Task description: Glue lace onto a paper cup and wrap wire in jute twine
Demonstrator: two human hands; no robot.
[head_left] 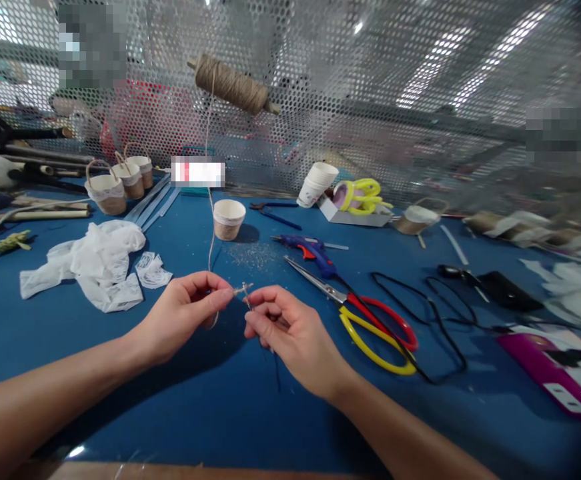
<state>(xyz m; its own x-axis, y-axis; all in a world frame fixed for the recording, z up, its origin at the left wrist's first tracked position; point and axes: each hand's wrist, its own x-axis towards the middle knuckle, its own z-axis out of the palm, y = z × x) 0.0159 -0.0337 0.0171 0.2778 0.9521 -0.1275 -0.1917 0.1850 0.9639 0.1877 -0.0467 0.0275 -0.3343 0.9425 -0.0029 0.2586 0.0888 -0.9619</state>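
Observation:
My left hand [185, 310] is closed, thumb and forefinger pinching a strand of beige twine [209, 127]. That strand hangs from a spool of twine [233, 83] on a rod at the mesh panel. Opposite, my right hand [293, 333] is closed on a thin strand that looks like twine, crossing the other piece in a small knot or twist [245, 289] between the fingertips. Thin dark lines show below the right hand; whether they are wire or shadow, I cannot tell. Beyond the hands stands a small paper cup [227, 230] wrapped in brown with a lace rim.
Right of my hands lie scissors [345, 297] with red and yellow handles, a blue glue gun [310, 252] and its black cord [435, 313]. White lace [93, 263] lies left, near several handled cups [107, 200]. Pliers [275, 213] and stacked cups [315, 183] sit further back.

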